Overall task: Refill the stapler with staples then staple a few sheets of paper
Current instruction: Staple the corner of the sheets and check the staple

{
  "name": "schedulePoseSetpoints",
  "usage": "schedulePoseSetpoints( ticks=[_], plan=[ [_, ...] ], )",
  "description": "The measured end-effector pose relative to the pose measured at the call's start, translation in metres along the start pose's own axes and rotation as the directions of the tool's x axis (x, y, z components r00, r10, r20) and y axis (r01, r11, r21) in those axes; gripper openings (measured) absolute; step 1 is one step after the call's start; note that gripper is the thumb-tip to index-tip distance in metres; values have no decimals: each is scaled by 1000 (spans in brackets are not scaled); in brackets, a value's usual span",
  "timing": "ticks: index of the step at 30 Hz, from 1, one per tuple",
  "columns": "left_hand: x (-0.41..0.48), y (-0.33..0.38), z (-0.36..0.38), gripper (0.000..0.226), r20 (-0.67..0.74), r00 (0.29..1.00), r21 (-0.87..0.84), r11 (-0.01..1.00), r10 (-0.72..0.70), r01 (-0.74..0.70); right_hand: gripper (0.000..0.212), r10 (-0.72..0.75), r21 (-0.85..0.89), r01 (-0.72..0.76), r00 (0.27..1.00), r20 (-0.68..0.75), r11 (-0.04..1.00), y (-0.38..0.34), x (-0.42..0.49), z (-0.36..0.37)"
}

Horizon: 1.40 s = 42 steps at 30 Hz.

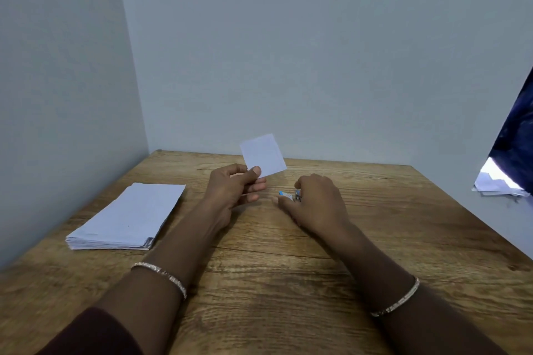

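My left hand pinches a small white slip of paper between thumb and fingers and holds it upright above the wooden table. My right hand rests palm down on the table to the right of it, curled over a small blue and white object with a bit of metal showing. Most of that object is hidden under the fingers, so I cannot tell whether it is the stapler or a staple box. A thick stack of white paper lies on the left of the table.
Grey walls close off the table at the back and on the left. At the right edge a dark blue cloth hangs over some white papers beyond the table. Both wrists wear thin bangles.
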<state>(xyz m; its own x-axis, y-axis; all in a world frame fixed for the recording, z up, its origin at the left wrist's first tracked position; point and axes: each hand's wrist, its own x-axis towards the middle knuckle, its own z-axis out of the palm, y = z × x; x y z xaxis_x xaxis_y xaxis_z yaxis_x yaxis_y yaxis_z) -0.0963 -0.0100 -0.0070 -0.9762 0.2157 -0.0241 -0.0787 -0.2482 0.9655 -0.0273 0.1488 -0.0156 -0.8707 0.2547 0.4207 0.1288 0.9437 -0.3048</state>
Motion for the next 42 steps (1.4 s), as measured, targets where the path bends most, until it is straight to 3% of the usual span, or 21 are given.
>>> schedulePoseSetpoints(
  ticks=[3, 8, 11, 13, 16, 22, 28, 35, 42],
  plan=[
    [1, -2, 0, 13, -1, 1000, 15, 1000, 10, -10, 48, 55, -23, -54, 997, 50, 998, -3, -1, 1],
    [5, -7, -1, 13, -14, 1000, -22, 999, 25, -25, 29, 87, 18, -88, 995, 53, 996, -7, -1, -1],
    [5, -9, 0, 11, 3, 999, -117, 992, 37, -37, 21, 78, 174, -77, 997, 5, 982, -5, 1, -2],
    [6, -10, 0, 11, 5, 999, -177, 983, 43, -42, 21, 104, 466, -94, 995, 5, 880, -4, 2, -4],
    [6, -10, -1, 12, 31, 998, -237, 970, 59, -50, 33, 129, 789, -203, 979, 158, 580, -1, 5, 0],
    [2, -11, 0, 17, 47, 991, -221, 968, 128, -115, 25, 77, 917, -297, 955, 287, 264, 6, 11, 11],
    [-1, -15, 1, 25, 85, 984, -149, 978, 158, -144, 27, 29, 928, -359, 933, 358, 103, 5, 10, 10],
    [-3, -14, 1, 17, 121, 983, -139, 983, 140, -123, 34, 9, 926, -374, 927, 374, 48, 9, 11, 14],
    [-4, -13, 1, 9, 143, 982, -130, 986, 124, -106, 29, 76, 933, -350, 936, 344, 83, 7, 14, 15]
  ],
)
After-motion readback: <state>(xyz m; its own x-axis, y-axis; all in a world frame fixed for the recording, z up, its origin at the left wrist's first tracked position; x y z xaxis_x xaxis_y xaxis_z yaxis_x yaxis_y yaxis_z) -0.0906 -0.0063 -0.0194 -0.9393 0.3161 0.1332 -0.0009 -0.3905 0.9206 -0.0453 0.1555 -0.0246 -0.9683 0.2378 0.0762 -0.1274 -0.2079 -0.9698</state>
